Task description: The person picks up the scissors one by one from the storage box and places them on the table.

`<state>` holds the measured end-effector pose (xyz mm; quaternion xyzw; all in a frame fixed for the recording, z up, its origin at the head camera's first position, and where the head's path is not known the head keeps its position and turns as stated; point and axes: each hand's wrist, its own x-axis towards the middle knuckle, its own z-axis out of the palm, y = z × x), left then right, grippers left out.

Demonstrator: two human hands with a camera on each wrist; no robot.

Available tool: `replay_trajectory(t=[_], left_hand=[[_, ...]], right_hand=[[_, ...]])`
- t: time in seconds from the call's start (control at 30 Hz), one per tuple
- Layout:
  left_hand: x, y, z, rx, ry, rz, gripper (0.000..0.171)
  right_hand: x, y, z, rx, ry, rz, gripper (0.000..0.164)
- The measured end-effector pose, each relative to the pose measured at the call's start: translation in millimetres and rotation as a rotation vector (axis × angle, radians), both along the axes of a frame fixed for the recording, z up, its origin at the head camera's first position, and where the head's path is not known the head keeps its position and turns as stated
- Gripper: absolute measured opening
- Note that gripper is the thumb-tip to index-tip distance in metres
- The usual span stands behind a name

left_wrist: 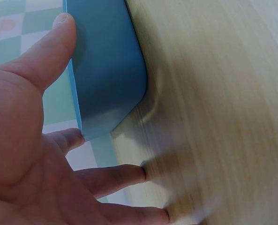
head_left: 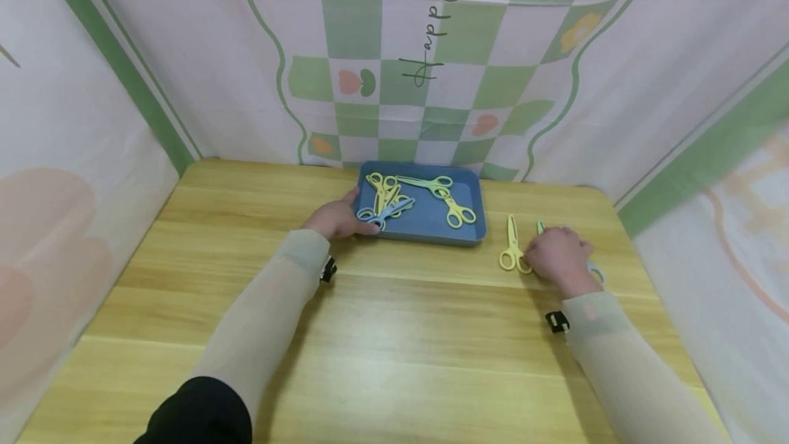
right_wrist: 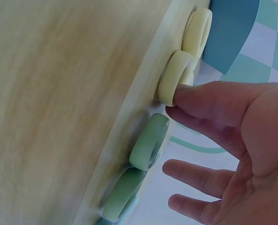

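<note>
Slim yellow plastic-looking scissors (head_left: pixel 512 243) are laid on the pale wooden table (head_left: pixel 394 355), blades toward 12 o'clock. At 9 o'clock of the nearer right hand (head_left: pixel 557 255), their right handle ring is pinched by thumb and forefinger. At 10 o'clock, the blue rectangular tray (head_left: pixel 425 226) is touched by the spread-fingered left hand (head_left: pixel 339 218).
</note>
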<state>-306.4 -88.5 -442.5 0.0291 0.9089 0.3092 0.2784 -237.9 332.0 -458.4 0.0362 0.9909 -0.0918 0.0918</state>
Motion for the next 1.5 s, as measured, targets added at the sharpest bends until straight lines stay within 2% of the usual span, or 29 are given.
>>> replay_trajectory(t=[0.6,0.9,1.4,1.5], left_hand=[[2.9,-1.6,0.9,0.001,0.040,-0.023,0.111],[-0.8,-0.4,-3.1,-0.013,0.022,-0.008,0.113],[2.2,-1.8,-0.7,0.005,0.029,-0.013,0.112],[2.0,-1.5,-0.3,-0.002,0.029,-0.018,0.112]], right_hand=[[0.4,4.8,0.4,-0.004,-0.013,-0.016,0.022],[1.3,0.7,9.8,-0.010,0.016,-0.014,0.019],[-3.7,-10.2,24.5,-0.008,0.070,-0.006,0.017],[-7.3,-15.1,28.7,-0.010,0.086,-0.005,0.028]])
